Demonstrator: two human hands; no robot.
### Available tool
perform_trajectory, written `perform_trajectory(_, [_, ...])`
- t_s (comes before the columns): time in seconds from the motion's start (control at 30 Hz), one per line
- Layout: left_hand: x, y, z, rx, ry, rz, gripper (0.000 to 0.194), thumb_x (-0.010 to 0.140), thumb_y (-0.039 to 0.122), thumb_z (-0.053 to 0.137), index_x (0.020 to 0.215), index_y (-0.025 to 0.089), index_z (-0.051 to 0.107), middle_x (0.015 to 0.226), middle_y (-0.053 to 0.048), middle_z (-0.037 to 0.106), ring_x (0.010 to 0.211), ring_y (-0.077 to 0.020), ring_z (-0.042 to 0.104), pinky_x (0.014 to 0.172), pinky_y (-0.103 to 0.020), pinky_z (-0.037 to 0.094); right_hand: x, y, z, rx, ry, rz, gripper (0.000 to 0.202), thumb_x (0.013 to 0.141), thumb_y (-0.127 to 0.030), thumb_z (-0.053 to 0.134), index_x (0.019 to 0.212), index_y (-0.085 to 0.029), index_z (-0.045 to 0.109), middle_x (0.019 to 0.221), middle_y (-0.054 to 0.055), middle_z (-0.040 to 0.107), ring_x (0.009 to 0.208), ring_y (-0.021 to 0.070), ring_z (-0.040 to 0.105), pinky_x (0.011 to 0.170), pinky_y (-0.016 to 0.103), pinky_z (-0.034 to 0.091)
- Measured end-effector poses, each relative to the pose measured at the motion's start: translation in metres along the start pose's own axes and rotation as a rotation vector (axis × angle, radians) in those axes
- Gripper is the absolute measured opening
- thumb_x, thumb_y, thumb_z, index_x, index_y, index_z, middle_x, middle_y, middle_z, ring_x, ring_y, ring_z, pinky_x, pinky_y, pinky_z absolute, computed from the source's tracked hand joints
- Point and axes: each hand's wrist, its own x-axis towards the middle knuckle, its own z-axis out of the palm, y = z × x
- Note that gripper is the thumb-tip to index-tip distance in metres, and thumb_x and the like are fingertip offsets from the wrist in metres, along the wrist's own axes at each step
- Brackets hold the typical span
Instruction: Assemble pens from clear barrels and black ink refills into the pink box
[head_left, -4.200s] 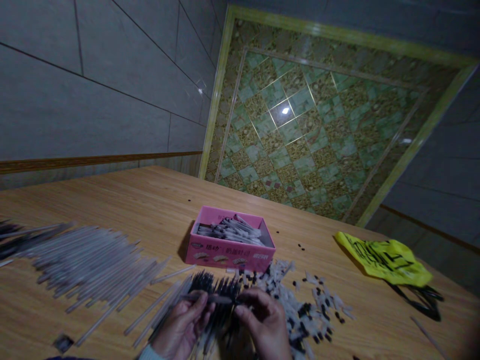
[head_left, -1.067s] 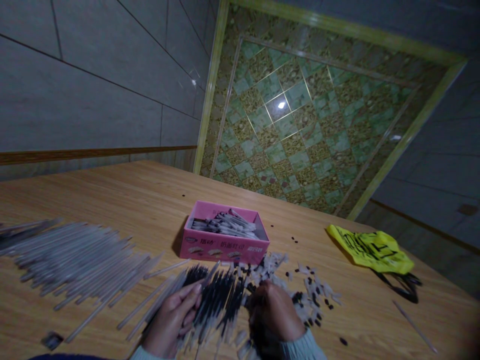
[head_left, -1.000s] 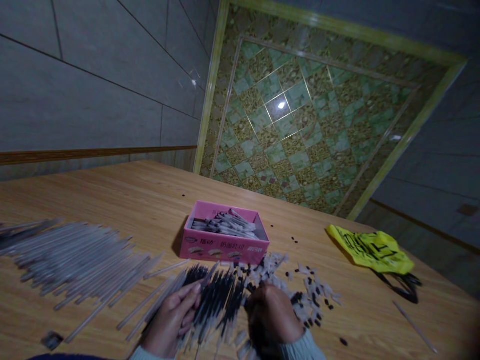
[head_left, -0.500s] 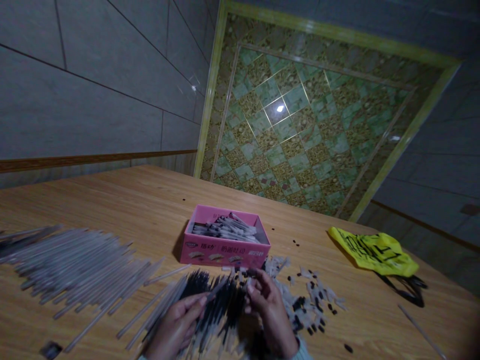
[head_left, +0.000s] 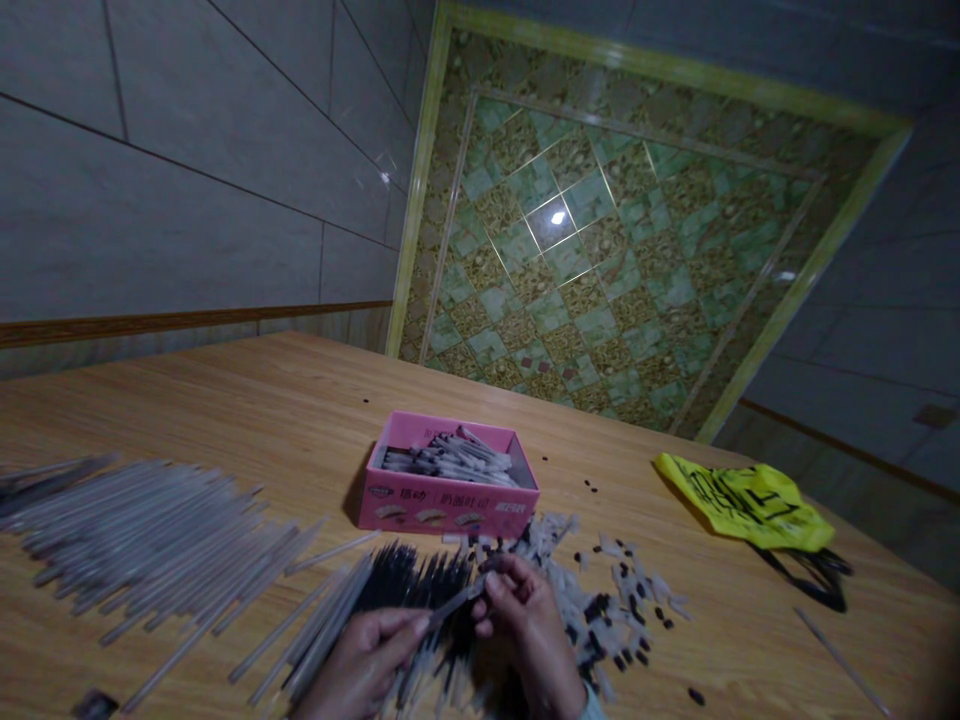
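My left hand [head_left: 369,650] is closed on a thin, translucent grey pen [head_left: 450,607], pinched between thumb and fingers. My right hand [head_left: 529,612] pinches the other end of the same pen, so it spans the gap between both hands. Whether a small part is also in the right fingertips, I cannot make out. Beneath the hands lies a pile of black-tipped pen pieces [head_left: 394,575]. Beside my right hand are scattered small translucent caps [head_left: 574,600] and black plugs [head_left: 641,657].
Behind the hands stands a pink box [head_left: 450,508] holding many pens [head_left: 450,455]. Many translucent tubes [head_left: 150,530] lie at left. A yellow bag [head_left: 742,500] with black straps lies at right, near a single thin stick [head_left: 840,660]. Tiled walls border the wooden table [head_left: 300,400].
My hands have come together: the right fingertips now grip the far end of the pen, which earlier was only in my left hand. My left hand has shifted slightly right and down.
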Motion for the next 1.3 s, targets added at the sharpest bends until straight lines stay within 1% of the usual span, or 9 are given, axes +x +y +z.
perform_trajectory(0.23, [0.007,-0.015,-0.005,-0.015,-0.005,-0.045,0.050,0.053,0.061,0.067,0.069,0.014,0.066,0.038,0.012,0.029,0.030,-0.0001,0.010,0.035,-0.020,0.001,0.004,0.003,-0.004,-0.149,-0.137,-0.064,0.034,0.066,-0.035,0.075,0.089,-0.016,0.059,0.062,-0.003,0.056,0.047,0.0106,0.055,0.046,0.022,0.044])
perform_trajectory(0.4, [0.002,-0.013,-0.002,0.049,0.046,-0.041,0.054,0.057,0.064,0.061,0.071,0.012,0.069,0.039,0.012,0.024,0.033,-0.0013,0.007,0.036,-0.021,0.000,-0.001,-0.016,-0.012,-0.468,-0.254,-0.190,0.018,0.077,-0.033,0.064,0.088,-0.018,0.064,0.075,0.002,0.060,0.064,0.0159,0.057,0.056,0.025,0.044])
perform_trajectory(0.53, [-0.007,0.002,0.000,0.195,0.040,0.127,0.044,0.057,0.058,0.065,0.059,0.014,0.070,0.037,0.007,0.034,0.036,-0.0062,0.025,0.036,-0.021,0.017,-0.005,-0.032,-0.011,-0.854,-0.313,-0.372,0.020,0.084,-0.035,0.056,0.080,-0.018,0.067,0.073,0.003,0.061,0.073,0.0180,0.056,0.065,0.026,0.039])
perform_trajectory(0.63, [-0.012,0.011,0.001,0.331,0.044,0.272,0.036,0.061,0.051,0.066,0.050,0.017,0.068,0.044,0.001,0.051,0.048,-0.0124,0.043,0.046,-0.022,0.033,-0.006,-0.036,-0.010,-0.929,-0.344,-0.396,0.028,0.087,-0.038,0.050,0.076,-0.017,0.065,0.070,0.002,0.059,0.068,0.0161,0.055,0.061,0.024,0.035])
perform_trajectory(0.83, [-0.017,0.014,0.005,0.703,0.117,0.448,0.030,0.076,0.036,0.054,0.059,0.019,0.071,0.060,-0.003,0.063,0.063,-0.0171,0.057,0.058,-0.023,0.039,-0.001,-0.027,-0.013,-0.832,-0.368,-0.336,0.045,0.083,-0.052,0.048,0.063,-0.014,0.061,0.058,-0.002,0.047,0.056,0.0123,0.045,0.053,0.022,0.030])
perform_trajectory(1.0, [-0.021,0.014,0.008,0.762,0.169,0.569,0.027,0.077,0.034,0.055,0.061,0.023,0.073,0.060,-0.003,0.063,0.057,-0.0153,0.057,0.052,-0.021,0.040,0.003,-0.008,-0.017,-0.685,-0.304,-0.143,0.045,0.077,-0.052,0.056,0.055,-0.013,0.058,0.050,-0.005,0.038,0.049,0.0089,0.034,0.046,0.020,0.022])
perform_trajectory(1.1, [-0.016,0.010,0.003,0.807,0.202,0.608,0.023,0.078,0.035,0.054,0.071,0.026,0.074,0.067,-0.003,0.067,0.065,-0.0172,0.060,0.060,-0.023,0.045,0.005,-0.004,-0.014,-0.497,-0.223,-0.039,0.040,0.071,-0.046,0.065,0.054,-0.011,0.060,0.046,-0.005,0.040,0.046,0.0072,0.033,0.043,0.019,0.022])
perform_trajectory(1.23, [-0.003,0.003,-0.018,0.947,0.476,0.638,0.033,0.082,0.038,0.046,0.108,0.026,0.063,0.105,-0.007,0.066,0.102,-0.0230,0.055,0.089,-0.032,0.040,0.018,-0.020,-0.010,-0.241,0.004,-0.106,0.027,0.065,-0.035,0.074,0.061,-0.010,0.065,0.047,-0.005,0.049,0.042,0.0061,0.039,0.040,0.017,0.028])
perform_trajectory(1.3, [0.001,0.002,-0.029,1.049,0.624,0.604,0.036,0.084,0.035,0.042,0.114,0.023,0.056,0.116,-0.009,0.060,0.110,-0.0241,0.051,0.093,-0.036,0.037,0.032,-0.031,-0.009,-0.174,0.098,-0.161,0.025,0.069,-0.036,0.071,0.074,-0.013,0.066,0.050,-0.006,0.051,0.041,0.0060,0.042,0.039,0.017,0.033])
